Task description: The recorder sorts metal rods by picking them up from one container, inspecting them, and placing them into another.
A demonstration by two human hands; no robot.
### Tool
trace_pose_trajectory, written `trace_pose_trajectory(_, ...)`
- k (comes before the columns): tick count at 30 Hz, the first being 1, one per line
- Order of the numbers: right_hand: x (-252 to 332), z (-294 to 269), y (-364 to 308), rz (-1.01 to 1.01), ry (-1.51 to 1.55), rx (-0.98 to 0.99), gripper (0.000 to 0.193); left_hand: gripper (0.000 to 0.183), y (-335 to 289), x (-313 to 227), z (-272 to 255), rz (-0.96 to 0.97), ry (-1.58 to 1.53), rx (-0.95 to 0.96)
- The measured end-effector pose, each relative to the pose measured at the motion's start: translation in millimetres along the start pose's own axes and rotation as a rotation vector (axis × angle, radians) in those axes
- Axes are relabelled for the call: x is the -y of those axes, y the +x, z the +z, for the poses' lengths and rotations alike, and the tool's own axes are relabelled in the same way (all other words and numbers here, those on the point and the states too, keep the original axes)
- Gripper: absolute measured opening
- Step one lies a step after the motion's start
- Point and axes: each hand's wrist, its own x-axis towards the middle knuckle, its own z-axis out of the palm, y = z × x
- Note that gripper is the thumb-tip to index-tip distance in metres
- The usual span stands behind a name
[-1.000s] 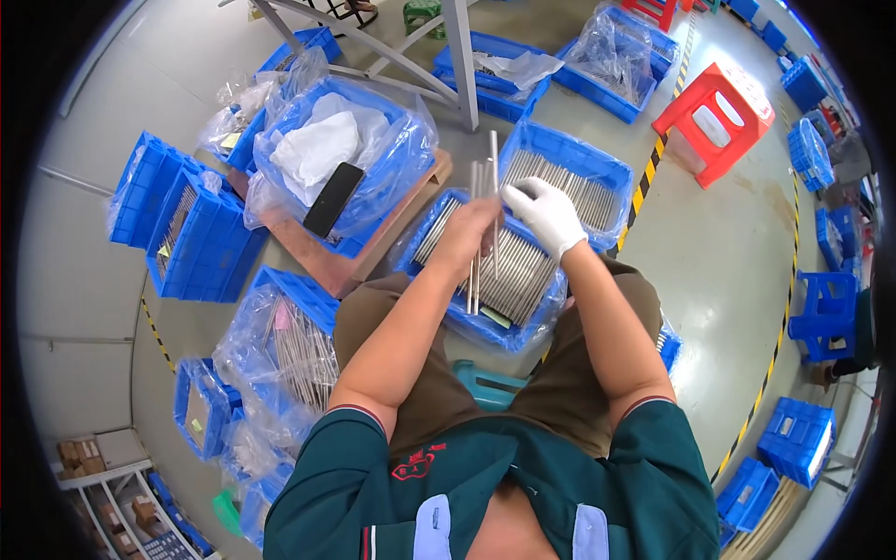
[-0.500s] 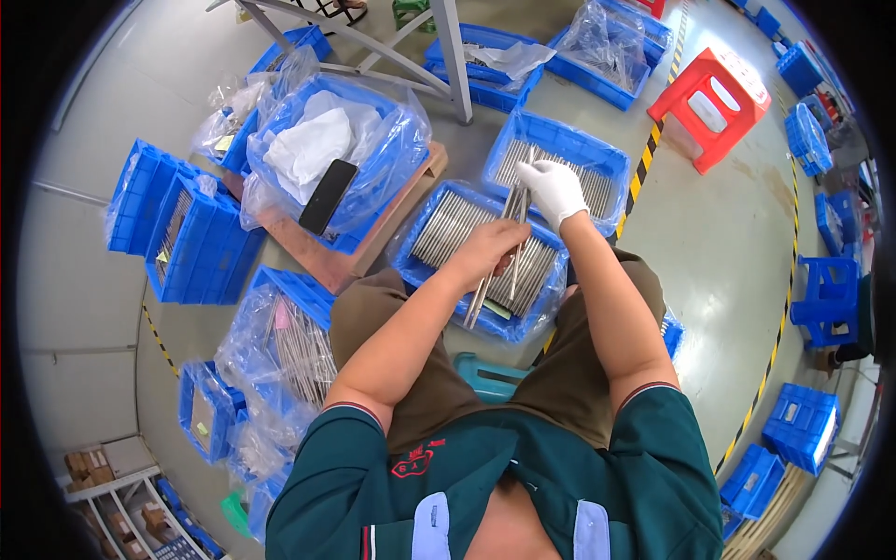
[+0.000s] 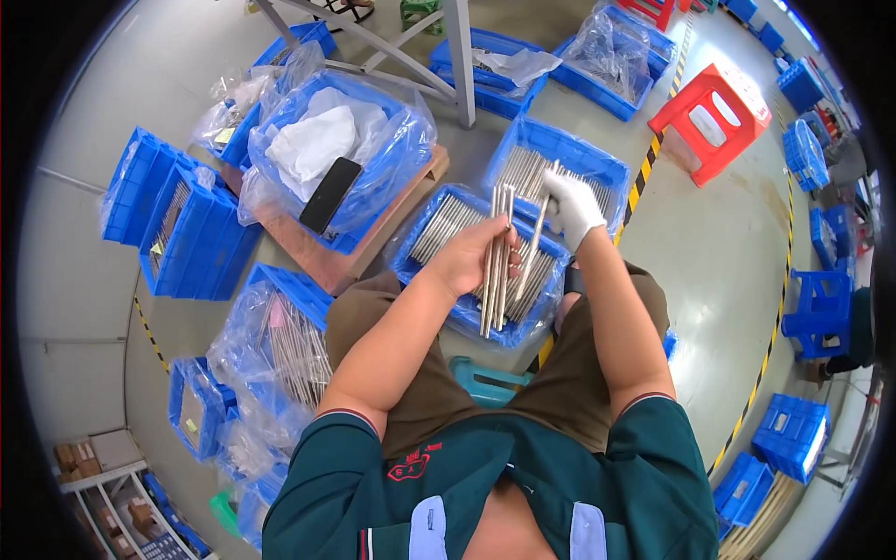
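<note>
My bare left hand (image 3: pixel 467 256) is closed around a bundle of slim metal rods (image 3: pixel 492 299), held nearly upright. A white glove covers my right hand (image 3: pixel 573 207), which grips a single metal rod (image 3: pixel 533 247) by its upper part. This rod slants beside the bundle, its lower end toward me. Both hands are above a plastic-lined blue crate (image 3: pixel 404 264) between my knees, where rows of similar rods lie. Just beyond it stands a second blue crate (image 3: pixel 605 161) of rods, partly hidden by my right hand.
To the left, a lined blue crate (image 3: pixel 383 177) on a wooden pallet (image 3: pixel 313 259) holds white cloth and a black phone (image 3: pixel 330 195). More crates with rods (image 3: pixel 297 359) stand nearby. A red stool (image 3: pixel 714 126) is at the far right, past black-and-yellow floor tape (image 3: pixel 644 173).
The bundle in my left hand has turned more upright. My right hand has drawn slightly right and toward me, and a single rod in it now shows apart from the bundle.
</note>
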Motion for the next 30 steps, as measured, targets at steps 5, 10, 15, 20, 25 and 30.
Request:
trace_pose_trajectory(5, -20.1, 18.3, 1.6, -0.092, -0.384, 0.047, 0.039, 0.034, 9.0, -0.6, -7.3, 0.026, -0.004, 0.002)
trace_pose_trajectory(10, -21.4, 34.8, -5.3, -0.098, -0.480, 0.062, 0.045, 0.033, 14.4, 5.7, -6.9, 0.036, -0.067, 0.052)
trace_pose_trajectory(15, -67.0, 18.3, 10.0, 0.524, 0.406, 0.296, 0.045, 0.033, 26.5, 16.2, -4.6, -0.122, -0.013, 0.132)
trace_pose_trajectory(20, -81.3, -2.1, 11.7, 0.568, 0.396, 0.256, 0.038, 0.031, 25.4, 24.7, -2.5, -0.224, -0.053, -0.004)
trace_pose_trajectory(25, -66.8, -50.8, 82.9, 0.385, 0.575, -0.158, 0.030, 0.024, 11.1, -0.7, 3.6, -0.078, 0.125, -0.207)
trace_pose_trajectory(30, -76.2, -147.0, 188.7, 0.166, 0.761, -0.203, 0.035, 0.024, 4.9, -27.9, 11.6, 0.052, 0.133, -0.223)
